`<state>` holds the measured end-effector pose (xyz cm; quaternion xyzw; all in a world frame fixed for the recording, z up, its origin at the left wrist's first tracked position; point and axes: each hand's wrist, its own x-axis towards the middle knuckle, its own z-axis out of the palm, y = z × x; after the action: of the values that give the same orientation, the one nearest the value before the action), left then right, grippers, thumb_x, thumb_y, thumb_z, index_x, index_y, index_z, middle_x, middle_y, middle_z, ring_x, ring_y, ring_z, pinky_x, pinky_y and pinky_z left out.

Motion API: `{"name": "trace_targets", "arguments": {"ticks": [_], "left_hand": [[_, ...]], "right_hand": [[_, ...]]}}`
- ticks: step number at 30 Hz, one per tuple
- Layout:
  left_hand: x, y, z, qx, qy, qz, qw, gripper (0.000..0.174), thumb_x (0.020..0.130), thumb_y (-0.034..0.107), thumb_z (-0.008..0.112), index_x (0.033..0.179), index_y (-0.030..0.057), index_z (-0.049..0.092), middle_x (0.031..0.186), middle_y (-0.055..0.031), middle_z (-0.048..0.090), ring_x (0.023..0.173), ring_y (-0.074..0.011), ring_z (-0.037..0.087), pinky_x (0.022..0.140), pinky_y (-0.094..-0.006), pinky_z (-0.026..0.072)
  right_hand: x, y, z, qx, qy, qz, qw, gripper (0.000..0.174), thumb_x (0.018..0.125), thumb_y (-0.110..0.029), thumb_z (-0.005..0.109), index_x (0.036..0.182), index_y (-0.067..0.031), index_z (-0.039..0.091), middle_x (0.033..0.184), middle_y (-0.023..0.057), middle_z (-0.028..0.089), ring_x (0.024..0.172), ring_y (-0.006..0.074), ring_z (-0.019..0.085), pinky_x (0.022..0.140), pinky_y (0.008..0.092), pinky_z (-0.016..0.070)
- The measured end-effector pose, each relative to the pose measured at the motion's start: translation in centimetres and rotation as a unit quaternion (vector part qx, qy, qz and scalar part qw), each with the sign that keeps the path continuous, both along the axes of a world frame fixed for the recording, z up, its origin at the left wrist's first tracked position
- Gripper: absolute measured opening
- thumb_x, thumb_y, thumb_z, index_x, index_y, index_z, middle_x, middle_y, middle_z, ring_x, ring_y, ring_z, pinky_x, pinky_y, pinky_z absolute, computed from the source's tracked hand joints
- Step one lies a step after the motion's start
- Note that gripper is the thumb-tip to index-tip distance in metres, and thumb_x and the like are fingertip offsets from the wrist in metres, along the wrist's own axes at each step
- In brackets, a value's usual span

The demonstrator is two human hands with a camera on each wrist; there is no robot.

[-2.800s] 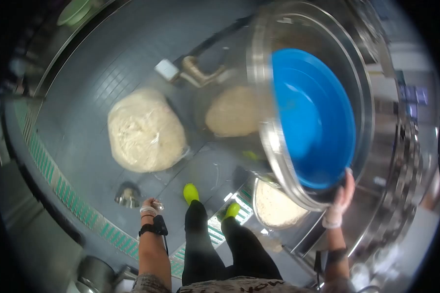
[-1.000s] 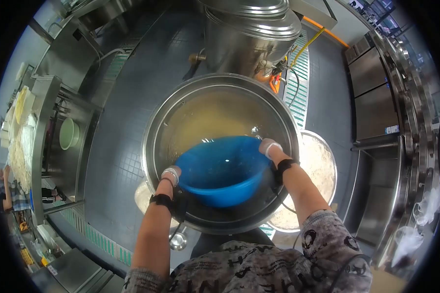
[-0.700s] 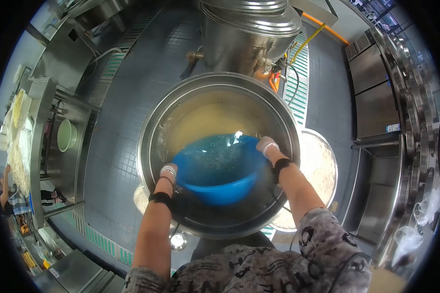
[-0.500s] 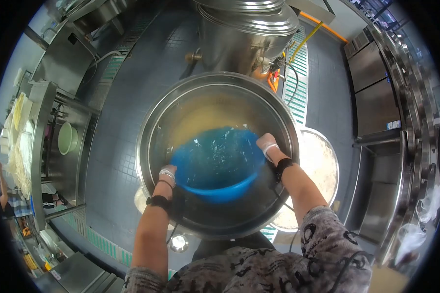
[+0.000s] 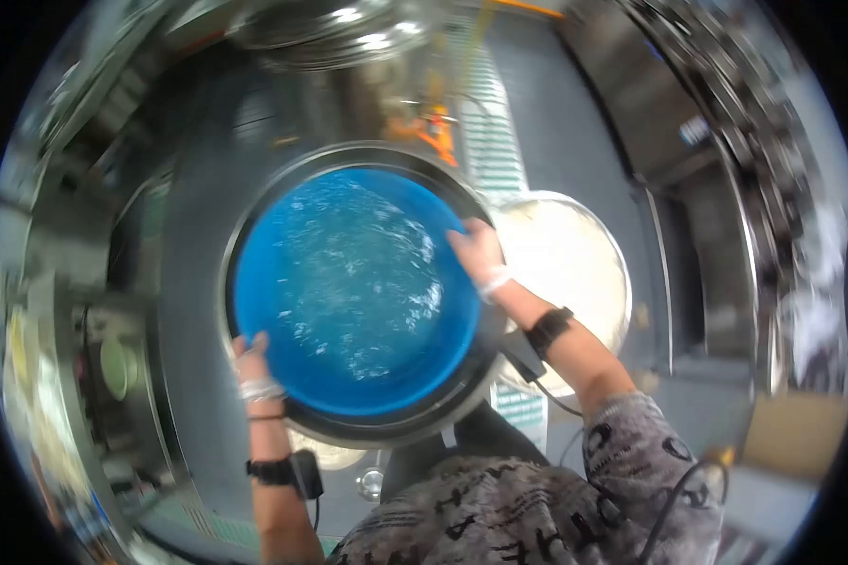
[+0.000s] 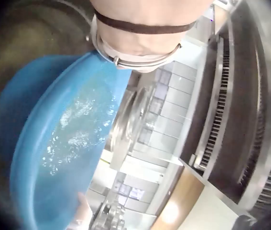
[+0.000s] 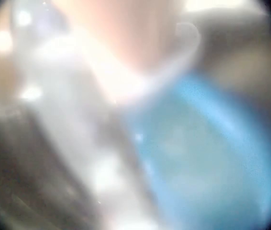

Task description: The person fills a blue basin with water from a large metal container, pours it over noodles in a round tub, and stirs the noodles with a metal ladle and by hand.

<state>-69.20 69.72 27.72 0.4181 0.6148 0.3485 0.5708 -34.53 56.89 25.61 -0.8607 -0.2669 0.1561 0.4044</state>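
Note:
A blue basin (image 5: 251, 273) full of rippling water (image 5: 358, 282) is above a large stainless steel pot (image 5: 396, 432), covering most of its mouth. My left hand (image 5: 252, 363) grips the basin's rim at the near left. On the opposite side my right hand (image 5: 478, 252) holds the rim, fingers over the edge. In the left wrist view, the basin (image 6: 27, 139) tilts in the picture with water inside, and fingers of my right hand (image 6: 82, 211) show at its far rim. Heavy blur covers the right wrist view, where the basin (image 7: 226, 120) lies below my hand.
A wide round container of pale, dough-like stuff (image 5: 565, 273) stands on the floor at right. A small steel ladle (image 5: 370, 484) lies near my legs. Tall steel pots (image 5: 339, 38) are ahead, with orange parts (image 5: 435, 137) beside them. Steel counters line both sides.
The basin has gone from dipping in the pot's liquid to raised over it, full of water. Both hands came up with it. The head view has swung round.

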Motion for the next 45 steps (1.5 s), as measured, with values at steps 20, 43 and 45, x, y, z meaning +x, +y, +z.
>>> {"name": "trace_targets", "arguments": {"ticks": [20, 43, 45], "left_hand": [[16.6, -12.9, 14.7, -0.063, -0.078, -0.327, 0.940, 0.010, 0.080, 0.005, 0.052, 0.089, 0.0018, 0.050, 0.081, -0.0084, 0.057, 0.071, -0.0164, 0.054, 0.064, -0.0288, 0.0452], [38.2, -19.7, 8.4, -0.191, 0.083, -0.496, 0.843, 0.030, 0.074, 0.007, 0.054, 0.097, -0.0115, 0.052, 0.093, -0.0198, 0.058, 0.081, -0.0280, 0.058, 0.077, -0.0357, 0.0467], [40.7, -20.5, 9.6, -0.190, 0.072, -0.509, 0.836, 0.030, 0.075, 0.009, 0.054, 0.098, -0.0112, 0.052, 0.095, -0.0203, 0.058, 0.083, -0.0288, 0.058, 0.079, -0.0367, 0.0465]], "right_hand": [[0.3, -32.1, 12.7, 0.149, 0.214, -0.306, 0.916, 0.019, 0.076, -0.012, 0.059, 0.086, 0.0037, 0.057, 0.071, 0.0050, 0.058, 0.060, 0.0097, 0.053, 0.055, 0.0217, 0.0431], [1.9, -46.7, -7.6, -0.002, 0.328, -0.236, 0.915, 0.021, 0.073, -0.014, 0.053, 0.071, 0.0067, 0.059, 0.063, 0.0119, 0.058, 0.059, 0.0195, 0.056, 0.054, 0.0308, 0.0426], [2.0, -45.8, -6.2, 0.013, 0.482, -0.292, 0.826, 0.023, 0.075, -0.015, 0.053, 0.079, 0.0078, 0.059, 0.072, 0.0131, 0.060, 0.065, 0.0201, 0.057, 0.057, 0.0311, 0.0431]]}}
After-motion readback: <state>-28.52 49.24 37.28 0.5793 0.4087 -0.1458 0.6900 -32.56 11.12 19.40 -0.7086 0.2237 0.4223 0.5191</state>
